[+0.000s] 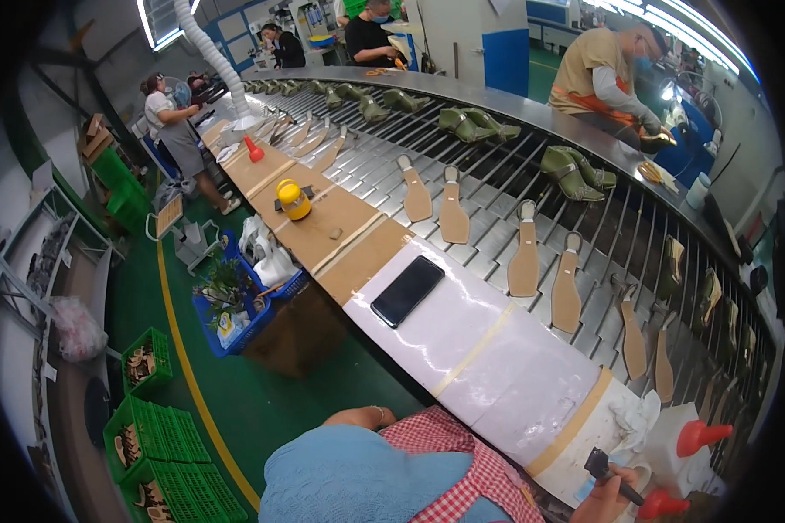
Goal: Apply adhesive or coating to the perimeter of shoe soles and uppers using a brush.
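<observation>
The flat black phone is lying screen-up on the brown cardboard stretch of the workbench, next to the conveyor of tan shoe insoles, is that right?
Not quite. The head view shows the flat black phone lying on the white-covered stretch of the workbench, not on the brown cardboard stretch, which begins just beyond it. The rest holds: it lies next to the conveyor of tan shoe insoles.

Left hand (358, 417): low by the torso, wrist bent, fingers hidden.
Right hand (609, 497): at lower edge, fingers curled shut around a dark handle.
</observation>
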Demonstrator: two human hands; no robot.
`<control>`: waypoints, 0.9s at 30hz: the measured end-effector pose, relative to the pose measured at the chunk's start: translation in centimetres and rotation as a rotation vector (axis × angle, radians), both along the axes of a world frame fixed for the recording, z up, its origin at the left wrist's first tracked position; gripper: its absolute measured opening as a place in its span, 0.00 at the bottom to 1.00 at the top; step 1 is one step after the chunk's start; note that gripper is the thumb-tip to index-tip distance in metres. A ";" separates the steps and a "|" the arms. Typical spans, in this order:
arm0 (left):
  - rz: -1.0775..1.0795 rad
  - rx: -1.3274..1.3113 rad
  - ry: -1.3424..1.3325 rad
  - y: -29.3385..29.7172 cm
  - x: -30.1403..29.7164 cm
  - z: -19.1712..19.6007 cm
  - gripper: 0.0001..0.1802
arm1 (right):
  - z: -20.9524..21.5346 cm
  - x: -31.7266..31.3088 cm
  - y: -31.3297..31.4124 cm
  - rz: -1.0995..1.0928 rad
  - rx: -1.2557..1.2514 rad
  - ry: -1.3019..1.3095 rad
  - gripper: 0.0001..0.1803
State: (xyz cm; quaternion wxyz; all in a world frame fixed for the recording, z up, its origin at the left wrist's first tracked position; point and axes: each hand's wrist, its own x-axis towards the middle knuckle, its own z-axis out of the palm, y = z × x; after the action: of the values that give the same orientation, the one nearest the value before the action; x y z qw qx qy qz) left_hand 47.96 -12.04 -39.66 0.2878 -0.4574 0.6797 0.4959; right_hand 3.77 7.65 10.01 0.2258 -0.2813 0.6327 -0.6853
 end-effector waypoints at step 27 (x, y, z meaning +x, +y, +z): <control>0.320 -0.268 -0.091 -4.8 -7.7 12.4 0.26 | -3.4 2.9 -4.7 0.026 -0.164 -0.286 0.12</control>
State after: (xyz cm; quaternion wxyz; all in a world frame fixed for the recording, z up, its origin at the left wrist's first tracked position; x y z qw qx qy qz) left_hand 40.31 -16.87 -27.29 0.1722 -0.6155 0.6447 0.4193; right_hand 6.63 2.93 6.64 0.2989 -0.2065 0.5320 -0.7648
